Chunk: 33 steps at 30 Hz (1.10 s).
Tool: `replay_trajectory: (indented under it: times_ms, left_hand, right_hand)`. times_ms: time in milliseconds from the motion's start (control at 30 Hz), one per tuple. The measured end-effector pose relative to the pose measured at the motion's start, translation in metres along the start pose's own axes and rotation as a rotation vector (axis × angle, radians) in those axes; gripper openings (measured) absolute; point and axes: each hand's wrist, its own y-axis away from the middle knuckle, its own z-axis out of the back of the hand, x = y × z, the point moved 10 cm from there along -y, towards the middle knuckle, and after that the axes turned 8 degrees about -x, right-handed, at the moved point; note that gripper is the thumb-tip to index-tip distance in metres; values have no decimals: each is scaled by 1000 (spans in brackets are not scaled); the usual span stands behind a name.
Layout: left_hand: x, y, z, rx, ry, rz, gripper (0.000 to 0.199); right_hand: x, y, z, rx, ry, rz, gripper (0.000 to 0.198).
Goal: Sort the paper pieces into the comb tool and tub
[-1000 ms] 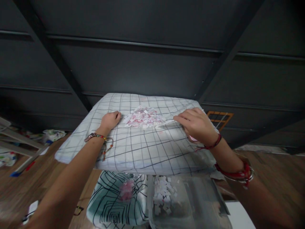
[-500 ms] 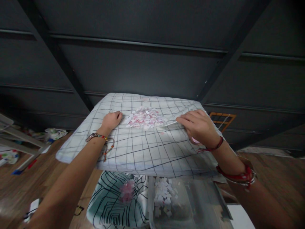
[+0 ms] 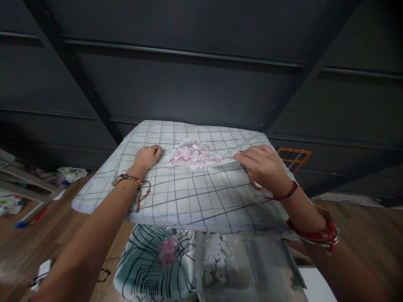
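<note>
A heap of small white and pink paper scraps (image 3: 193, 154) lies on a white cloth with dark grid lines (image 3: 189, 197) that covers the table. To the left of the heap, my left hand (image 3: 147, 157) rests on the cloth, its fingers curled closed; what they hold, if anything, is hidden. My right hand (image 3: 262, 165), on the right side, pinches a raised fold of the cloth that runs toward the scraps. Something pink (image 3: 258, 185) shows partly beneath my right palm; I cannot make out what it is.
Below the table's near edge stand a clear plastic bin (image 3: 261, 268) with white paper pieces inside and a green-and-white patterned cushion (image 3: 147, 268) bearing a pink translucent item (image 3: 168, 251). A dark panelled wall (image 3: 189, 92) rises behind. A ladder-like frame (image 3: 31, 188) stands left.
Both hands stay in nearly the same places, and the raised fold by my right hand has barely shifted. The view has tilted very slightly.
</note>
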Motion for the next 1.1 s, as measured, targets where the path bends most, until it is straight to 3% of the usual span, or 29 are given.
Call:
replay_trajectory:
  times_ms: [267, 467, 800, 967, 1100]
  left_hand:
    - [-2, 0, 0, 19, 8, -7, 48]
    - [0, 1, 0, 11, 12, 5, 47]
    - [0, 0, -3, 18, -24, -3, 50]
    - [0, 0, -3, 19, -14, -9, 49]
    - [1, -1, -4, 22, 3, 0, 49]
  right_hand:
    - [-6, 8, 13, -25, -32, -55, 31]
    - [-6, 10, 4, -11, -16, -54, 29]
    - [-3, 16, 6, -91, -184, -136, 32]
    - [6, 6, -5, -48, -243, -116, 34]
    - [10, 5, 7, -51, -236, -88, 33]
